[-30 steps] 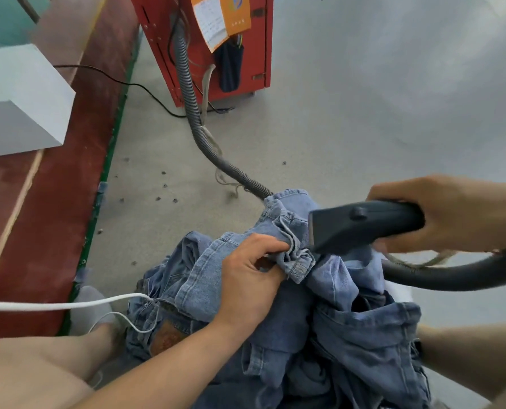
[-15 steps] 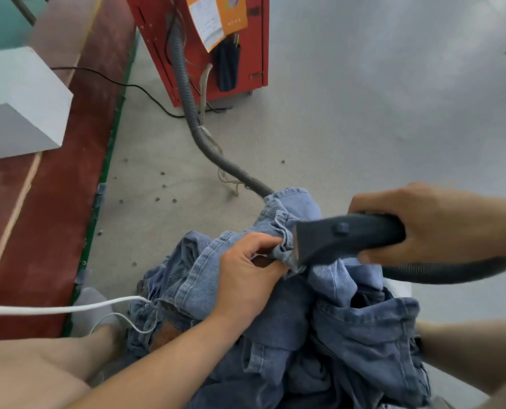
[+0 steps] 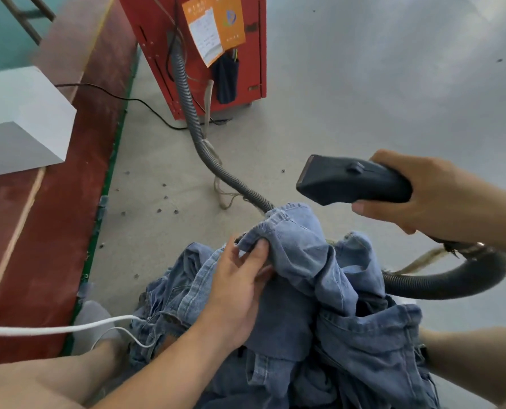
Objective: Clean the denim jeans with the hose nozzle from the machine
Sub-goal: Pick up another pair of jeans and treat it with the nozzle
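Light blue denim jeans (image 3: 319,293) lie bunched in my lap at the bottom centre. My left hand (image 3: 240,281) pinches a raised fold of the denim near its hem. My right hand (image 3: 431,196) grips the handle of the dark hose nozzle (image 3: 352,180), which hangs in the air above and to the right of the fold, clear of the cloth, mouth pointing left. Its grey ribbed hose (image 3: 192,119) runs from the red machine (image 3: 216,48) across the floor, passes behind the jeans and loops back at the right.
A white block (image 3: 18,119) sits on a dark red platform (image 3: 54,216) at the left. A black cable (image 3: 119,98) leads to the machine. A white cord (image 3: 54,329) crosses my left leg. Small debris dots the grey concrete floor (image 3: 364,98).
My right hand has lifted the nozzle up and to the right, off the denim fold it was pressed against. My left hand has shifted its hold on the fold.
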Demonstrator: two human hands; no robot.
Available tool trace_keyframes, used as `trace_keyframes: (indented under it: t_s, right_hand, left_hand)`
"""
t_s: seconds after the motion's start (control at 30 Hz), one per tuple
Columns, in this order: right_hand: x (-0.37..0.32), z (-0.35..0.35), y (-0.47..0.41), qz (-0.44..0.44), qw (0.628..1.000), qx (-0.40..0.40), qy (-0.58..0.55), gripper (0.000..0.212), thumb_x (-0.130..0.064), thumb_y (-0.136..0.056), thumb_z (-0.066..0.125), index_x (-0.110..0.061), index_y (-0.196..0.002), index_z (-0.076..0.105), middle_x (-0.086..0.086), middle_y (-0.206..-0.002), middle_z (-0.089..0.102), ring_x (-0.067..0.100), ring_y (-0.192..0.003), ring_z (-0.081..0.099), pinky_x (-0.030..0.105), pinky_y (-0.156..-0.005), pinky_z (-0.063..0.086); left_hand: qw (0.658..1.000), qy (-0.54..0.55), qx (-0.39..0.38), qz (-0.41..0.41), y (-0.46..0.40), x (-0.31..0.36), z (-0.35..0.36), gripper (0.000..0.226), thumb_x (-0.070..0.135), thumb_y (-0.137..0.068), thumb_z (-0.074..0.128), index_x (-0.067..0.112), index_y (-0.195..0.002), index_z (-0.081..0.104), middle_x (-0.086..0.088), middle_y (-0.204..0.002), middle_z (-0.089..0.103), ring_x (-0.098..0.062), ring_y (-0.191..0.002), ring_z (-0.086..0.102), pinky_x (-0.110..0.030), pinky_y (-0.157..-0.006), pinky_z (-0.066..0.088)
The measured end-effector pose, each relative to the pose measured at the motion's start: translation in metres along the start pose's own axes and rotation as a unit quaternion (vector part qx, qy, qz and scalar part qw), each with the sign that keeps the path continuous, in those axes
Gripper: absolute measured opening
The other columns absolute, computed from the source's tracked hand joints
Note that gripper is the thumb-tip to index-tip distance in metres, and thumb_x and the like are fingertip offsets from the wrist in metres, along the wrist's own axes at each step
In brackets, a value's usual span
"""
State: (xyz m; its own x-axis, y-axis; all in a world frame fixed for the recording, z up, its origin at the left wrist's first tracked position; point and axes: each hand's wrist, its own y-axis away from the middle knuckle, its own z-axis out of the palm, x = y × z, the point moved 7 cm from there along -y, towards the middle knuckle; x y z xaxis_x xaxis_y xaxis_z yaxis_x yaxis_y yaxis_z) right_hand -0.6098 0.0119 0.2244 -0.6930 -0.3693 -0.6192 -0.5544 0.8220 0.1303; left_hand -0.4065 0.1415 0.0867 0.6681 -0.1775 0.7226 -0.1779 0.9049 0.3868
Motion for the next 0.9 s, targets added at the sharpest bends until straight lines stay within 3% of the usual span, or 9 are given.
trace_keyframes:
  t_s: [0.1,0.23,0.37,0.43,0.5,0.6,0.7,0.8,0.9]
  right_hand:
    - [-0.003,0.002,0.006,-0.013,0.999,-0.037,0.029,0.025,-0.054,-0.081,0.074,-0.047,-0.097,0.057,-0.021,-0.063,0.065,0.004,-0.047,0.061,0.02,-0.047,0.046]
    - [-0.009,0.012,0.016,-0.028,0.992,-0.111,0.045,0.037,-0.063,-0.077,0.072,-0.046,-0.107,0.059,-0.017,-0.08,0.07,0.005,-0.066,0.067,0.019,-0.061,0.056]
    - [-0.024,0.034,0.021,-0.076,0.982,-0.159,0.075,0.034,-0.063,-0.083,0.069,-0.042,-0.107,0.058,-0.018,-0.084,0.069,0.006,-0.073,0.066,0.022,-0.068,0.051]
    - [-0.03,0.034,0.019,-0.078,0.984,-0.146,0.065,0.029,-0.06,-0.084,0.071,-0.045,-0.105,0.058,-0.019,-0.083,0.069,0.005,-0.07,0.066,0.02,-0.066,0.051]
    - [-0.03,0.018,0.014,-0.059,0.994,-0.09,0.038,0.028,-0.057,-0.082,0.076,-0.048,-0.102,0.058,-0.021,-0.078,0.069,0.001,-0.064,0.066,0.011,-0.061,0.049]
    - [-0.021,-0.013,0.013,-0.013,1.0,-0.009,0.002,0.038,-0.07,-0.075,0.072,-0.046,-0.102,0.059,-0.016,-0.059,0.066,0.003,-0.045,0.061,0.013,-0.052,0.048]
    - [-0.015,-0.019,0.021,0.002,0.999,-0.018,0.028,0.052,-0.079,-0.072,0.067,-0.043,-0.108,0.06,-0.012,-0.057,0.066,0.006,-0.042,0.062,0.024,-0.051,0.051]
    - [-0.016,-0.005,0.028,-0.015,0.996,-0.063,0.056,0.054,-0.075,-0.07,0.066,-0.043,-0.113,0.061,-0.016,-0.07,0.069,0.004,-0.053,0.066,0.023,-0.046,0.051]
    - [-0.018,0.013,0.03,-0.039,0.99,-0.106,0.086,0.049,-0.077,-0.075,0.062,-0.044,-0.112,0.059,-0.021,-0.078,0.069,0.001,-0.062,0.066,0.02,-0.057,0.052]
  left_hand:
    - [0.997,0.023,-0.058,-0.039,0.005,-0.002,0.007,0.025,0.012,-0.092,0.062,0.006,-0.115,0.056,-0.015,-0.117,0.07,-0.027,-0.108,0.07,-0.039,-0.09,0.06]
    - [0.99,-0.117,-0.08,0.021,0.002,0.005,0.012,0.035,0.003,-0.085,0.073,0.008,-0.12,0.067,-0.013,-0.118,0.073,-0.028,-0.112,0.067,-0.043,-0.096,0.058]
    - [0.923,-0.349,-0.057,0.15,0.005,0.015,0.016,0.047,0.004,-0.072,0.076,0.038,-0.104,0.08,0.002,-0.097,0.079,-0.009,-0.09,0.07,-0.035,-0.084,0.06]
    - [0.883,-0.423,-0.025,0.203,0.007,0.017,0.014,0.045,0.013,-0.073,0.077,0.053,-0.094,0.076,0.003,-0.088,0.075,-0.011,-0.08,0.067,-0.036,-0.077,0.058]
    - [0.856,-0.459,0.006,0.24,0.01,0.019,0.013,0.054,0.022,-0.075,0.08,0.067,-0.102,0.069,0.009,-0.089,0.07,-0.008,-0.08,0.066,-0.016,-0.075,0.051]
    - [0.853,-0.446,0.042,0.27,0.014,0.029,0.012,0.04,0.046,-0.077,0.074,0.063,-0.112,0.068,0.02,-0.091,0.071,-0.009,-0.085,0.069,-0.013,-0.077,0.051]
    - [0.829,-0.463,0.1,0.297,0.016,0.038,0.01,0.005,0.049,-0.082,0.072,0.052,-0.082,0.069,0.02,-0.078,0.065,-0.011,-0.074,0.062,-0.026,-0.068,0.051]
    - [0.829,-0.459,0.145,0.286,0.014,0.039,0.009,0.033,0.044,-0.083,0.075,0.031,-0.065,0.05,0.011,-0.063,0.051,-0.009,-0.059,0.045,-0.023,-0.056,0.039]
    - [0.823,-0.462,0.144,0.295,0.015,0.04,0.016,0.045,0.022,-0.081,0.082,0.033,-0.062,0.043,0.014,-0.06,0.046,-0.007,-0.057,0.04,-0.019,-0.055,0.033]
